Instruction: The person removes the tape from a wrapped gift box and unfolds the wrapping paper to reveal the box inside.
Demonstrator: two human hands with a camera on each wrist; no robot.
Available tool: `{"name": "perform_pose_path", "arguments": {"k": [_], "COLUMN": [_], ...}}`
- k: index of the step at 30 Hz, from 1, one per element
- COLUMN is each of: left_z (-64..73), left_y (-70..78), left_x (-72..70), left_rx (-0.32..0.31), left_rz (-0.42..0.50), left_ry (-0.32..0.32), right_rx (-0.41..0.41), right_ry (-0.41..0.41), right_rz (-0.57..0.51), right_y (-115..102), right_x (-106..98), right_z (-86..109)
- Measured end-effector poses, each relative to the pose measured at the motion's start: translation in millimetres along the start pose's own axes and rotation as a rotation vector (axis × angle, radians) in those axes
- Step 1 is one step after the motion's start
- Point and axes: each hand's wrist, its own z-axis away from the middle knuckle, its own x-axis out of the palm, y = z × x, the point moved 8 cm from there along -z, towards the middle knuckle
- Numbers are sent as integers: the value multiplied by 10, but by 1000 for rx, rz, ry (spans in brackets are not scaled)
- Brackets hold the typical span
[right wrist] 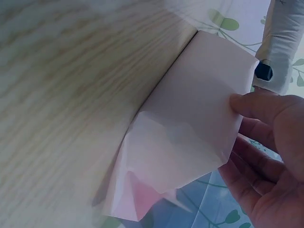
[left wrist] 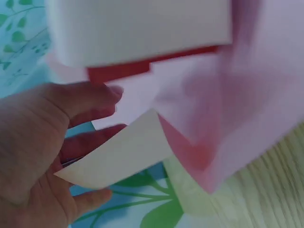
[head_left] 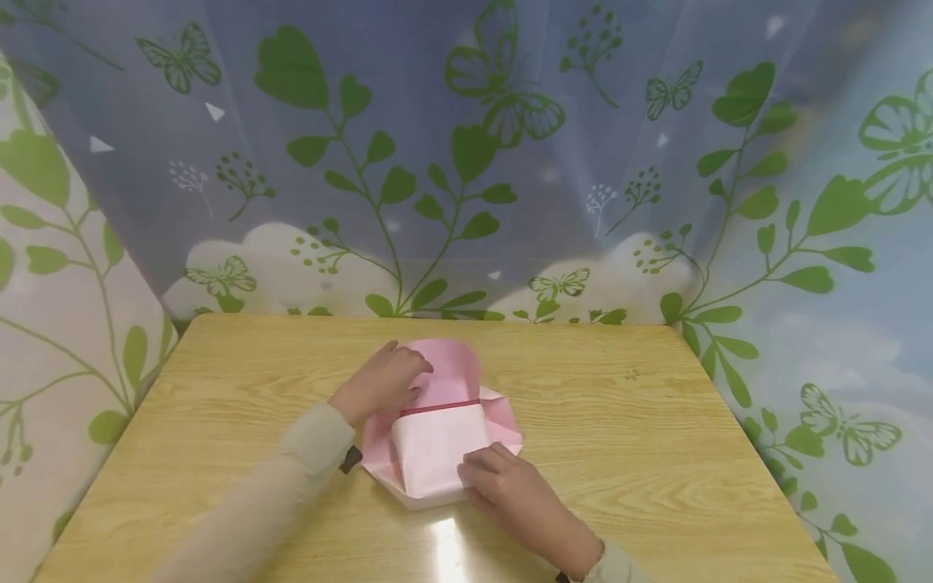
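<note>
A box-shaped thing, its red edge [head_left: 440, 407] showing as a thin strip, stands on a sheet of pink wrapping paper [head_left: 455, 364] with a whitish back. The near part of the sheet is folded up over the box as a pale panel [head_left: 440, 453]. My left hand [head_left: 386, 380] is at the far left part of the paper. In the left wrist view, its fingers [left wrist: 92, 97] are by the red edge, and a loose paper flap [left wrist: 118, 154] lies across the hand. My right hand [head_left: 517, 498] grips the near right corner, thumb [right wrist: 256, 107] on the pale panel.
The paper and box are on a wooden table [head_left: 619, 421]. Creased side flaps [head_left: 503, 417] of the paper spread out at the right. A curtain-like backdrop [head_left: 408, 202] with leaves and butterflies surrounds the table's back and sides.
</note>
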Motion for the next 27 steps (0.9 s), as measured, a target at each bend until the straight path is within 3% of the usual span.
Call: {"name": "perform_pose_path", "arguments": {"k": [5,10,14,17,21,27], "left_z": [-34,-55,-32,-7,25,63], "left_y": [-70,-75,-79,-132,-191,-233], "left_x": [142,259,409,528,639,761], "left_rx": [19,3,30,48,76,121], "left_rz": [-71,-199,-154,-55,20,-49], "left_ry": [-46,-158,-248,-291,-284,-254], "right_rx": [8,17,14,24,80,165], "right_ry": [-7,-44,-132,-214,-285,-337], "right_rz": [-2,-27,-81,-139,-193,-255], "right_y": [-3,3,38,122,316,571], "right_x": [6,4,-24,-36,3,153], "right_z": [-10,-43,-125,-203,-342,-529]}}
